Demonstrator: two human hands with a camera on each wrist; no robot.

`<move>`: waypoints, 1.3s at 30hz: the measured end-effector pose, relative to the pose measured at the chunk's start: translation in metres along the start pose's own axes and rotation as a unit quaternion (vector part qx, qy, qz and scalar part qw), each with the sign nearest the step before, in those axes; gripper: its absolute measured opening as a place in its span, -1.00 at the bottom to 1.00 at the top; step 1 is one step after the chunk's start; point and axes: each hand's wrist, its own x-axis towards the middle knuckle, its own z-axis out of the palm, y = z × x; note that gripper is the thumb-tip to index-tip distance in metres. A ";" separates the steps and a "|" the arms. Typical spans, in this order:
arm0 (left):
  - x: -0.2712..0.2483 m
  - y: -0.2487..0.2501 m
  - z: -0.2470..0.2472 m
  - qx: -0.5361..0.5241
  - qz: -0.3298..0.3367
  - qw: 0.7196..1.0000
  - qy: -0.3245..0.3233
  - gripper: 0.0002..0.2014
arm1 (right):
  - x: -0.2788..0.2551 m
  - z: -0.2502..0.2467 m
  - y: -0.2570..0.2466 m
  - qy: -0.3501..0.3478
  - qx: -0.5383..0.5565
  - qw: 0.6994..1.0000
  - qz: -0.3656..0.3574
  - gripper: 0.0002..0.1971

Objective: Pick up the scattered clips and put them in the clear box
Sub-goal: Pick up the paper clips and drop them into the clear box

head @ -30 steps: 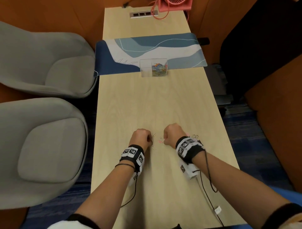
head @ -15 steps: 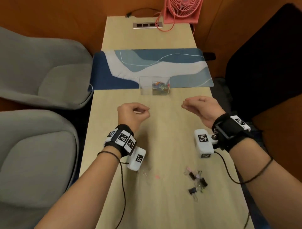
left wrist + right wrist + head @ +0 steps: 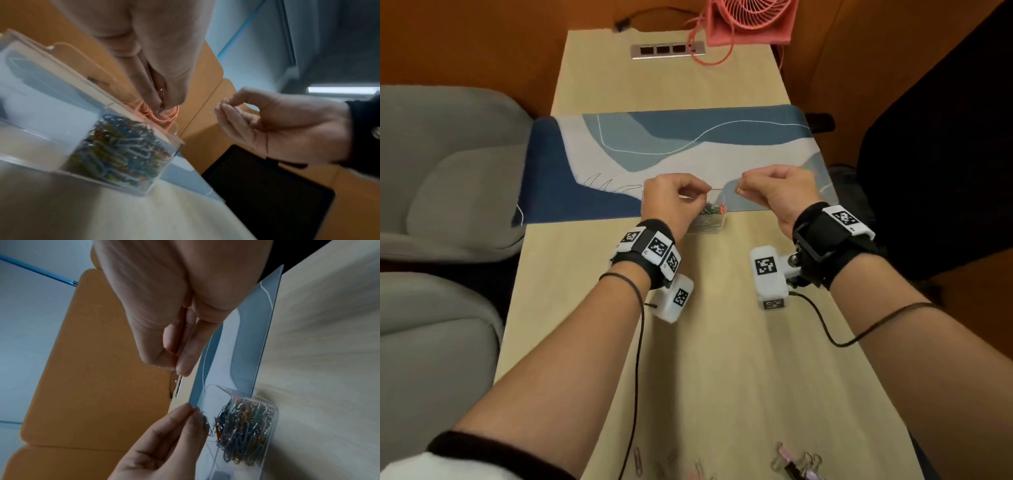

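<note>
head view, both hands moved forward, left hand (image 3: pixel 671 202) over clear box (image 3: pixel 709 222), right hand (image 3: pixel 777 192) beside, fingers pinching clips

Clear box (image 3: pixel 707 224) on mat edge, holding clips (image 3: pixel 244 423).

A long pale wooden table (image 3: pixel 722 342) runs toward orange walls (image 3: pixel 482 41), with two grey upholstered chairs (image 3: pixel 448 192) along its left side, a black chair (image 3: pixel 945 154) to its right, and blue carpet (image 3: pixel 928 459) beneath.
</note>
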 end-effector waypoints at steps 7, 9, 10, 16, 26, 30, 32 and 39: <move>-0.004 -0.008 -0.002 0.081 0.068 0.994 -0.003 -0.88 | 0.013 0.015 0.020 0.024 -0.135 0.986 -0.093 -0.89; -0.007 -0.009 -0.004 0.102 0.100 0.990 0.024 -0.90 | 0.013 0.020 0.022 0.028 -0.197 0.971 -0.129 -0.90; -0.007 -0.011 -0.006 0.104 0.107 0.988 0.038 -0.88 | 0.013 0.023 0.023 0.026 -0.222 0.964 -0.145 -0.90; -0.022 -0.017 -0.024 0.095 0.110 0.986 0.083 -0.78 | 0.016 0.042 0.024 -0.067 -0.449 0.846 -0.279 -0.89; -0.080 -0.047 -0.073 0.119 0.118 0.985 -0.028 -0.81 | 0.008 0.056 0.016 -0.147 -0.631 0.707 -0.282 -0.73; -0.132 -0.054 -0.094 0.149 0.044 0.969 -0.192 -0.77 | -0.030 0.044 0.016 -0.101 -0.599 0.735 -0.302 -0.73; -0.172 -0.059 -0.102 0.184 0.006 0.947 -0.263 -0.75 | -0.069 0.032 0.032 -0.106 -0.577 0.756 -0.290 -0.73; -0.316 -0.079 -0.104 0.152 -0.006 0.958 -0.244 -0.67 | -0.209 -0.003 0.113 -0.115 -0.422 0.895 -0.086 -0.72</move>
